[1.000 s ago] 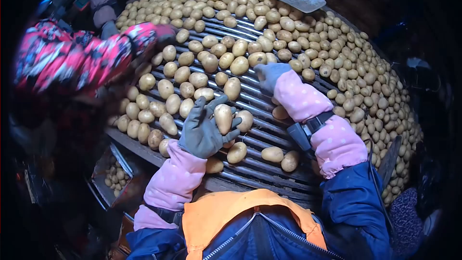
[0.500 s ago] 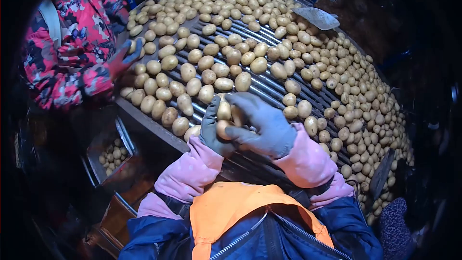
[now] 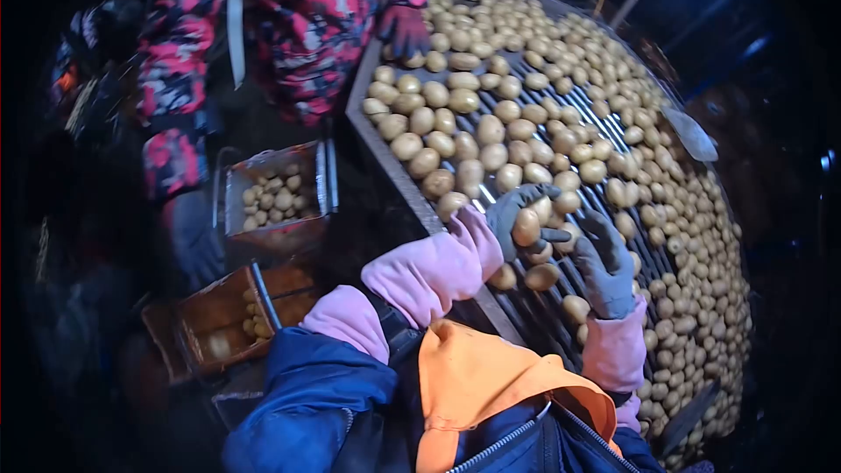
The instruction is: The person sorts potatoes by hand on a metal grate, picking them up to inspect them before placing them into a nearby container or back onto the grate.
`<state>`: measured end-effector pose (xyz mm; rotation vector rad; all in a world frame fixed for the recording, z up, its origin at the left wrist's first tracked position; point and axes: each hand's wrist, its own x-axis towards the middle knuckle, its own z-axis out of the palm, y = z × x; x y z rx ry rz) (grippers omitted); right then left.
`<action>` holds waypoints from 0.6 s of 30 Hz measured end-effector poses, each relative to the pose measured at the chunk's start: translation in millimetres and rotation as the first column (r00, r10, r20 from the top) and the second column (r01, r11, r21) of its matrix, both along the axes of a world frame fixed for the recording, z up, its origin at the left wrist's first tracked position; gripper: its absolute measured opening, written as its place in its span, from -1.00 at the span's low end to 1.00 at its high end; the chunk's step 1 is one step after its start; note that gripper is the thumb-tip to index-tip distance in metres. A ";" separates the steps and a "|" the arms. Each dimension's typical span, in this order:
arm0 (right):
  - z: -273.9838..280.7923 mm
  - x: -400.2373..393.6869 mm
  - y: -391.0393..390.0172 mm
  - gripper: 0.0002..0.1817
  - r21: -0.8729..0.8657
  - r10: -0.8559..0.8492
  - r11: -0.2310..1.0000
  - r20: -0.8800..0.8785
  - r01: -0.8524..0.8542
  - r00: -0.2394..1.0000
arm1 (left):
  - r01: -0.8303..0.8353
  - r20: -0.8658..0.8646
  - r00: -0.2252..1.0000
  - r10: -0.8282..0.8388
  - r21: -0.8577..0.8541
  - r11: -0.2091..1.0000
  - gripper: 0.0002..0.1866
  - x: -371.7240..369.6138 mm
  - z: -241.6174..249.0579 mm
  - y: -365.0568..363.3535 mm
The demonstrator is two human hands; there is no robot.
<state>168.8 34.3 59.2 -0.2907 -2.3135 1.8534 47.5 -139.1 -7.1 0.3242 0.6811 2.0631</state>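
Note:
Many potatoes [image 3: 701,298] cover a slatted metal sorting surface [image 3: 565,293]. My left hand [image 3: 515,212], in a grey glove, is curled round a potato [image 3: 526,227] near the surface's left edge, with more potatoes against its fingers. Just to the right, my right hand [image 3: 606,264], also grey-gloved, is held over the slats with its fingers spread and nothing in its palm. A potato [image 3: 566,237] lies between the two hands. Below them, another potato [image 3: 541,277] is by the slats.
A person in a pink camouflage jacket [image 3: 307,26] stands at the upper left, one gloved hand by the potatoes. Another person's gloved hands are at the top. Left are a basket [image 3: 276,234] with potatoes and an orange-brown crate [image 3: 210,320]. A pale scoop [image 3: 692,134] lies at the right.
The view has swung left, bringing the baskets further in. My hands have moved apart, and my right hand has opened away from the potatoes. The co-worker's hand now reaches down at the surface's upper edge.

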 end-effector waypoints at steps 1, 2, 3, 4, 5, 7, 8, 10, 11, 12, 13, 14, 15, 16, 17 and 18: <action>-3.7 1.3 2.8 -0.48 0.015 -0.018 1.000 0.013 0.017 1.000 | -0.025 -0.049 0.999 0.024 -0.023 0.999 -0.54 5.2 9.7 -11.0; -7.3 2.0 6.1 -0.48 0.064 -0.029 0.998 0.003 0.029 1.000 | -0.111 -0.095 0.990 0.102 -0.099 0.989 -0.52 12.8 20.9 -25.0; -9.6 1.6 7.1 -0.49 0.115 -0.043 0.992 -0.008 0.043 0.999 | -0.105 0.012 0.994 0.105 -0.007 0.994 -0.57 11.9 16.7 -40.5; -4.3 3.2 2.9 -0.49 0.137 -0.047 0.989 -0.006 0.047 0.999 | -0.082 0.165 0.984 0.061 0.122 0.989 -0.57 6.8 3.4 -61.2; -6.1 2.2 4.3 -0.49 0.167 -0.027 0.986 -0.026 0.031 0.999 | -0.075 0.305 0.952 -0.006 0.252 0.965 -0.58 2.7 -8.3 -85.5; -13.5 0.0 8.7 -0.49 0.175 -0.020 0.984 -0.027 0.024 0.999 | -0.281 0.431 0.895 0.117 0.341 0.897 -0.61 7.0 -13.9 -138.2; -17.7 -0.7 11.2 -0.50 0.155 -0.023 0.988 -0.012 0.025 1.000 | -0.343 0.484 0.861 0.156 0.326 0.881 -0.62 9.1 -15.7 -167.0; -24.9 -3.9 13.6 -0.52 0.116 -0.034 0.993 0.016 0.032 0.999 | -0.492 0.607 0.747 0.272 0.229 0.840 -0.61 12.9 -37.1 -229.8; -25.6 -6.6 12.4 -0.53 0.115 -0.029 0.993 0.029 0.026 0.999 | -0.573 0.668 0.657 0.349 0.141 0.808 -0.61 12.9 -62.0 -260.7; -26.0 -9.4 10.7 -0.53 0.114 -0.026 0.993 0.040 0.021 0.999 | -0.664 0.691 0.550 0.470 0.020 0.747 -0.61 8.2 -74.9 -290.9; -26.6 -10.8 8.4 -0.53 0.113 -0.023 0.993 0.053 0.017 0.998 | -0.736 0.695 0.428 0.578 -0.104 0.669 -0.62 2.4 -81.6 -312.8; -26.0 -13.3 6.3 -0.53 0.111 -0.007 0.994 0.064 0.000 0.998 | -0.841 0.565 0.321 0.760 -0.199 0.504 -0.61 -8.5 -75.9 -321.0; -28.2 -15.6 5.2 -0.52 0.132 0.011 0.991 0.046 -0.017 0.999 | -0.914 0.407 0.190 0.893 -0.259 0.313 -0.60 -17.7 -70.2 -327.2; -31.8 -15.5 6.4 -0.51 0.157 0.016 0.987 0.030 -0.020 0.999 | -0.934 0.425 0.145 0.893 -0.240 0.266 -0.59 -21.7 -88.0 -339.2; -33.0 -9.8 12.9 -0.50 0.192 -0.003 0.981 0.015 0.000 1.000 | -0.935 0.422 0.208 0.882 -0.178 0.306 -0.57 -27.2 -107.5 -354.9; -30.9 -3.4 16.0 -0.50 0.166 -0.096 0.983 0.077 0.082 0.992 | -0.931 0.414 0.272 0.869 -0.117 0.347 -0.56 -34.1 -127.7 -370.4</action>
